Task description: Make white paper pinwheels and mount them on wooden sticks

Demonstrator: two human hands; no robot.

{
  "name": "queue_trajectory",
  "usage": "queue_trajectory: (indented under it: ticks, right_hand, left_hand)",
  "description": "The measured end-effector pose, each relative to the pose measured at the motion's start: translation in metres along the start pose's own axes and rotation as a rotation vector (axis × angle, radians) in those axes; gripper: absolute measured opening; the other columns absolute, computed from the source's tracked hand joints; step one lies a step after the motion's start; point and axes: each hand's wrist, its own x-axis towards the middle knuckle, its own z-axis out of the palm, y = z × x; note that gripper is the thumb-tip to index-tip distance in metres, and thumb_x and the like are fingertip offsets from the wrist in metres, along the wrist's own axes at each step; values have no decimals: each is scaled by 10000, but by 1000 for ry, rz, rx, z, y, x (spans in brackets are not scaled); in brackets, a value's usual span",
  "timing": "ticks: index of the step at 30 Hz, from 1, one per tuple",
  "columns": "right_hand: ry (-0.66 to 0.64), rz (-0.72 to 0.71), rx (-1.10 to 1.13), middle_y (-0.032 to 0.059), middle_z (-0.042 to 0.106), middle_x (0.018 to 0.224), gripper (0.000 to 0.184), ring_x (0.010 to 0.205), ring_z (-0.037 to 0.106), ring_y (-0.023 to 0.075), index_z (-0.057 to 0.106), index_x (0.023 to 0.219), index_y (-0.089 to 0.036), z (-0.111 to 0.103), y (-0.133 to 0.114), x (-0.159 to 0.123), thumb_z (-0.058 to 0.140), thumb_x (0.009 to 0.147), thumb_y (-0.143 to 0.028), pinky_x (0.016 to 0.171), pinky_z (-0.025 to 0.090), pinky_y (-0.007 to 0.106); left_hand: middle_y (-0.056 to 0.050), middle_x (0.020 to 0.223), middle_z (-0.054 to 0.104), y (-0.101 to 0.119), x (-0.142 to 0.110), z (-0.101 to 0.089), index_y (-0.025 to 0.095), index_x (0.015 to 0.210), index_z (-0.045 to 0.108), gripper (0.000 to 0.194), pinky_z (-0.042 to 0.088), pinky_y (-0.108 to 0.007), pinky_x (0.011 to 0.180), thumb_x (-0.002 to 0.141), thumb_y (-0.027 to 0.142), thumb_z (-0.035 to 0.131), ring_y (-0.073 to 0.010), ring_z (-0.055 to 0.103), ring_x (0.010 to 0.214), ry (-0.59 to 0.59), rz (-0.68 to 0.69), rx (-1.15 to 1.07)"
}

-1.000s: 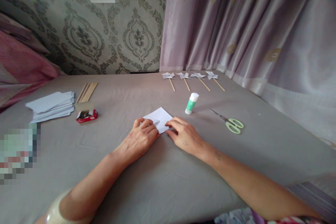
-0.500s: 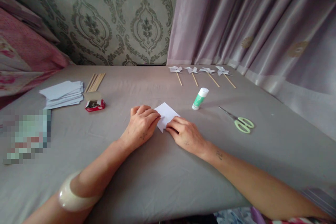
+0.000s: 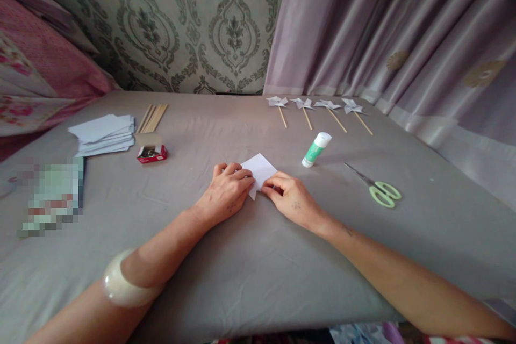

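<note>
A small white piece of paper (image 3: 260, 165) lies on the grey cloth between my hands, with a pointed flap sticking out at its near side. My left hand (image 3: 230, 187) is closed over the paper's left side, its fingers curled and pressing down. At the near right edge, my right hand (image 3: 292, 196) pinches the paper between thumb and fingers. My palms and fingers hide part of the sheet, so its folds do not fully show. Right of the paper stands a green-and-white glue stick (image 3: 316, 149), tilted in view.
Green-handled scissors (image 3: 385, 193) lie to the right. Several paper pinwheels (image 3: 303, 103) on sticks line the back right. At left are a stack of cut paper (image 3: 105, 137), wooden sticks (image 3: 153, 117), an open red box (image 3: 152, 153) and a blurred-out green item (image 3: 52, 193).
The whole view has shifted, so everything sits a little further right. Both hands stay on the paper; my left hand now covers slightly more of its left side.
</note>
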Motion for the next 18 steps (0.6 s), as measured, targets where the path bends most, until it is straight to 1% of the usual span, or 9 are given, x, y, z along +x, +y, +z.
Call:
queue_trajectory:
  ticks: [3,8,11,14,18]
  right_hand:
    - [34,38,25,19,676,799,102,698,595,117,698,784,-181,-1,-2,5,603,820,-166,663,428,221]
    - [1,155,-10,34,726,794,111,705,641,151,707,813,-188,0,-4,16,598,821,-210,671,447,251]
    - [-11,164,-61,57,736,819,115,747,664,173,709,810,-181,2,-4,22,596,815,-202,703,459,266]
    - [-19,171,-86,63,737,818,112,749,671,176,704,806,-181,4,-2,26,593,812,-196,713,469,270]
    - [20,204,-79,65,729,816,90,749,670,175,681,840,-173,9,0,24,598,812,-193,715,482,272]
  left_hand:
    - [-69,1036,692,0,0,0,190,951,691,239,304,-416,843,919,212,455,-237,536,979,0,-10,-17]
    - [-72,1043,689,1,0,1,186,949,687,252,303,-417,847,923,210,437,-233,539,972,-2,-19,-15]
    - [-78,1033,691,1,-1,2,185,947,686,264,306,-417,842,927,209,424,-233,541,962,-4,-20,-4]
    - [-83,1020,692,2,-1,2,188,960,684,266,309,-416,838,926,205,421,-234,539,964,-5,-22,-6]
    - [-74,1047,689,2,-1,1,187,959,682,252,304,-420,845,927,212,434,-235,538,975,-17,-33,-22]
